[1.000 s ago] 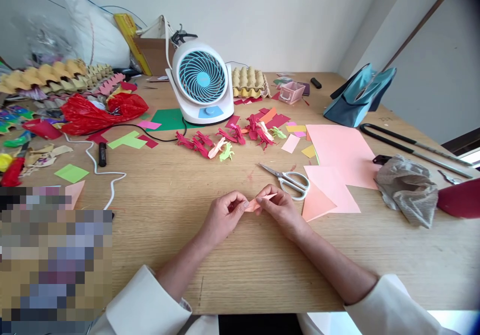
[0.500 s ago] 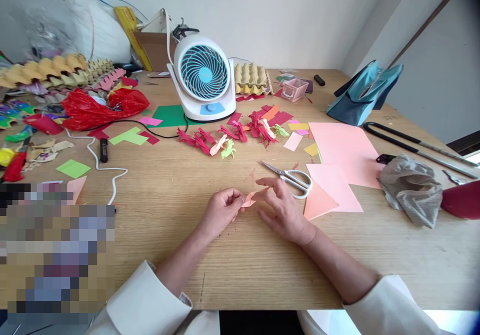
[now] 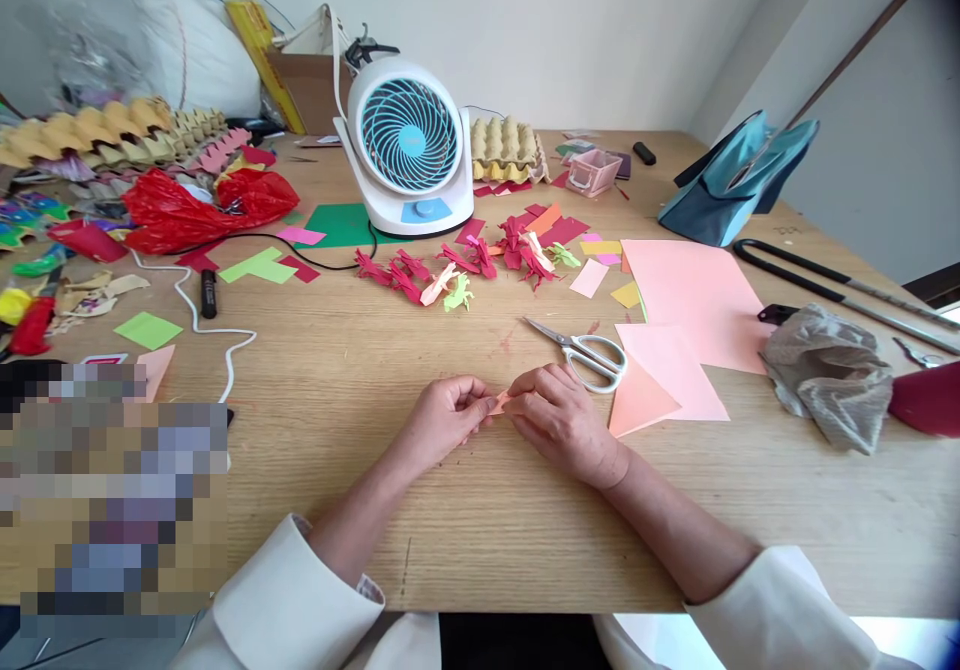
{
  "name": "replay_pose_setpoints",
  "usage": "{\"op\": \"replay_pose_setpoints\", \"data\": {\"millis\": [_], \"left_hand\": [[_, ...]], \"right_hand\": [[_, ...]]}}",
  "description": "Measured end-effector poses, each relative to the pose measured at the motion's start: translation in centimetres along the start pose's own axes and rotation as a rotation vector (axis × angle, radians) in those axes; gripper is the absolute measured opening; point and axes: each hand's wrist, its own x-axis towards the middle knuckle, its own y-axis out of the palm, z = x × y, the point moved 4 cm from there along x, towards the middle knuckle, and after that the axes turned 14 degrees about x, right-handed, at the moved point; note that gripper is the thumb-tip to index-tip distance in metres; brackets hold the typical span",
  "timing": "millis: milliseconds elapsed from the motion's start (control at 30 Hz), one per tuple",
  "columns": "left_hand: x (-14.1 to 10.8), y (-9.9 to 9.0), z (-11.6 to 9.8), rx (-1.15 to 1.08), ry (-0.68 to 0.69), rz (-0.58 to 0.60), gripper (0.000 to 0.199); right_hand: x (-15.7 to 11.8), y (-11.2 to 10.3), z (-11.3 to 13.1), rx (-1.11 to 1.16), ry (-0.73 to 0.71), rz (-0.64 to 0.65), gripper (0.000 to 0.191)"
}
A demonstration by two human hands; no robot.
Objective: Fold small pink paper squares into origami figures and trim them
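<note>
A small piece of folded orange paper [image 3: 500, 404] is pinched between my two hands above the near part of the table. My left hand [image 3: 448, 416] grips its left end between thumb and fingers. On its right end the fingers of my right hand [image 3: 559, 418] are closed, and they hide much of the paper. White-handled scissors [image 3: 596, 362] lie just beyond my right hand, blades toward the upper left. To the right are a folded orange paper triangle [image 3: 639, 395] and pale pink sheets [image 3: 694, 295]. Several folded paper figures [image 3: 409, 275], red, peach and light green, lie farther back.
A white and blue fan [image 3: 411, 140] stands at the back, with egg trays [image 3: 506, 148] beside it. A red plastic bag [image 3: 210, 210] and a white cord [image 3: 196, 320] lie left. A blue bag [image 3: 739, 180] and crumpled grey cloth [image 3: 823, 375] are on the right.
My right hand's raised, spread fingers have come down and closed on the right end of the orange paper. My left hand keeps its pinch.
</note>
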Motion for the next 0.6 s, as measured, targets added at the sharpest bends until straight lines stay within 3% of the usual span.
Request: {"op": "replay_pose_setpoints", "data": {"millis": [100,367,600], "left_hand": [[-0.2,-0.1,-0.4,0.127,0.04,-0.051,0.022],[-1.3,0.2,-1.3,0.729,0.209,-0.132,0.01],[-2.6,0.8,-1.2,0.79,0.336,-0.145,0.013]], "right_hand": [[0.0,0.0,0.1,0.004,-0.003,0.02,0.014],[-0.5,1.3,0.7,-0.055,0.009,0.182,0.02],[-0.7,1.9,0.6,0.054,0.13,0.213,0.018]]}}
